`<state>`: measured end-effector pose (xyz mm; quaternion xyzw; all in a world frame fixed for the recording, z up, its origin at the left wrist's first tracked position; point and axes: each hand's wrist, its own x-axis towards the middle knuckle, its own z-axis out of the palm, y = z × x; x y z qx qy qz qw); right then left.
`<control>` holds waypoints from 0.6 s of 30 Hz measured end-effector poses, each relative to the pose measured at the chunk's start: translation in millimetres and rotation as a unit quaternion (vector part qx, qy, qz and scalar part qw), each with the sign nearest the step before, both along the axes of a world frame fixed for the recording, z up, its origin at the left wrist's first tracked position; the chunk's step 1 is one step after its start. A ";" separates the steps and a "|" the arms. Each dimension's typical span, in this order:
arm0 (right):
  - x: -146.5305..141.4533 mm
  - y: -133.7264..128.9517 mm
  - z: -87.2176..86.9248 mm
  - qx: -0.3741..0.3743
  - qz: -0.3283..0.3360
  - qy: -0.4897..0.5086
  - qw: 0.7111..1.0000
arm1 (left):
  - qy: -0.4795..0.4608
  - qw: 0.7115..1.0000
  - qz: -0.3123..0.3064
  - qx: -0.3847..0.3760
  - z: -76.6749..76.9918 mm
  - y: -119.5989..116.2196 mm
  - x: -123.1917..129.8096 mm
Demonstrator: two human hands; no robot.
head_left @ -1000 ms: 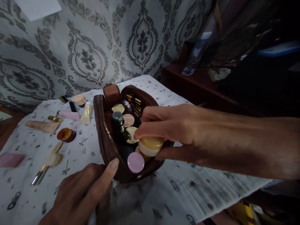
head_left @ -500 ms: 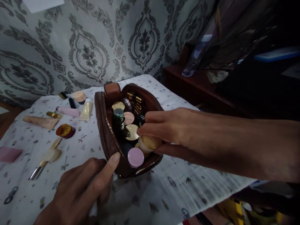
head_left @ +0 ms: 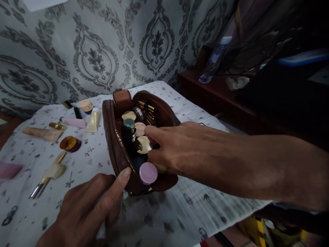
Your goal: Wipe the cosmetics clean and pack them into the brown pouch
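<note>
Centre: your right hand [head_left: 177, 147] is inside the bag [head_left: 111, 133], beside a gold lid [head_left: 144, 144] with unreadable markings; lower left, your left hand [head_left: 89, 206] touches the rim. Neither grip can be told.

We cannot see all inside the brown bag [head_left: 111, 128] past our right grip [head_left: 174, 147]; the left edge crops a pink object [head_left: 9, 170].

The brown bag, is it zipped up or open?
Open. The brown bag has its zipper edges spread apart, a pink round top shows inside, and the right hand dips in.
</note>
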<state>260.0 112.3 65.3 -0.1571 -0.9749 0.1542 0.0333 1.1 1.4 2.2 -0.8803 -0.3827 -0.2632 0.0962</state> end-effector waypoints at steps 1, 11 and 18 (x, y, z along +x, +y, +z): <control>-1.2 -0.3 1.3 0.009 0.005 0.001 1.000 | -0.003 1.000 0.003 -0.006 0.4 -0.4 0.2; 1.5 9.1 -8.2 0.045 0.034 0.011 0.998 | -0.013 0.999 0.008 -0.042 1.0 -3.0 0.2; 7.7 10.9 4.2 -0.019 -0.014 0.001 1.000 | -0.005 0.998 0.032 -0.055 -1.9 -7.5 -1.0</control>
